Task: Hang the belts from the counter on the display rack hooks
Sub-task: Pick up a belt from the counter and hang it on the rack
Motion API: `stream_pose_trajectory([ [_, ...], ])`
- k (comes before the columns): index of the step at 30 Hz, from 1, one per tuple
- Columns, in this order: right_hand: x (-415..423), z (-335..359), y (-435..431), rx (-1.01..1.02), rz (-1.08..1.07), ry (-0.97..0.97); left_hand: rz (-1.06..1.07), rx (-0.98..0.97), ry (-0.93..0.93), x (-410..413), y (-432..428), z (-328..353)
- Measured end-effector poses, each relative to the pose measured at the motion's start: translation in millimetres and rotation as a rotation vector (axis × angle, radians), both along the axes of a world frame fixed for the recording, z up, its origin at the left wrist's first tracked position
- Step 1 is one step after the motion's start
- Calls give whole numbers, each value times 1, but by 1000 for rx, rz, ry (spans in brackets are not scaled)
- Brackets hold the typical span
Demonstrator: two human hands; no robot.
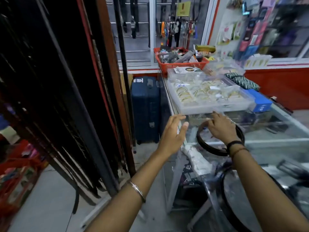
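A dark coiled belt (200,142) lies in a loop on the glass counter (275,133). My right hand (220,128) rests on top of the loop, fingers curled over its far side; whether it grips the belt I cannot tell. My left hand (173,131) hovers open, fingers spread, just left of the counter's edge and apart from the belt. Another dark coiled belt (225,203) in clear plastic lies nearer me on the counter. The display rack (70,97) on the left carries several long dark belts hanging down.
A clear tray of bangles (209,96) sits just beyond my hands. A red basket (180,64) of goods stands further back. A blue box (260,102) lies right of the tray. A blue suitcase (145,109) stands on the floor between rack and counter.
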State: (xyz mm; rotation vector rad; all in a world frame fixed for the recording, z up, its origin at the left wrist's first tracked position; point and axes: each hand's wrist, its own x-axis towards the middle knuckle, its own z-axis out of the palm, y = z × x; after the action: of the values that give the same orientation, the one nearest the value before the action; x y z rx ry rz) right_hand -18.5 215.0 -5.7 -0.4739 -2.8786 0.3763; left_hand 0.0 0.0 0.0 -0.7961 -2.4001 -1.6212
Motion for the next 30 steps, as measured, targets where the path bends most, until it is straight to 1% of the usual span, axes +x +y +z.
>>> stream_pose_trajectory([
  [2,-4,-1,11,19,-41,-60,11,-16,-68,-9,16,-6],
  [5,-9,-3,25,37,-70,-107,29,-97,-181,-19,41,-21],
  [8,-16,-5,41,35,-117,-138,56,-258,-290,-25,67,-33],
  [10,-20,-9,54,-3,-157,-194,72,-362,-371,-26,81,-37],
  [13,-24,-17,66,-28,-225,-270,106,-468,-385,-30,94,-39],
  [16,-27,-22,71,42,-242,-217,121,-534,-379,-38,99,-38],
  [19,-28,-21,71,46,-234,-171,114,-518,-368,-41,95,-33],
  [22,-26,-16,64,0,-151,-147,146,-486,-364,-42,82,-31],
  [27,-24,10,35,-54,-7,51,236,-377,-323,-39,37,-21],
  [30,-23,33,1,-150,116,146,317,-313,-252,-32,1,-9],
])
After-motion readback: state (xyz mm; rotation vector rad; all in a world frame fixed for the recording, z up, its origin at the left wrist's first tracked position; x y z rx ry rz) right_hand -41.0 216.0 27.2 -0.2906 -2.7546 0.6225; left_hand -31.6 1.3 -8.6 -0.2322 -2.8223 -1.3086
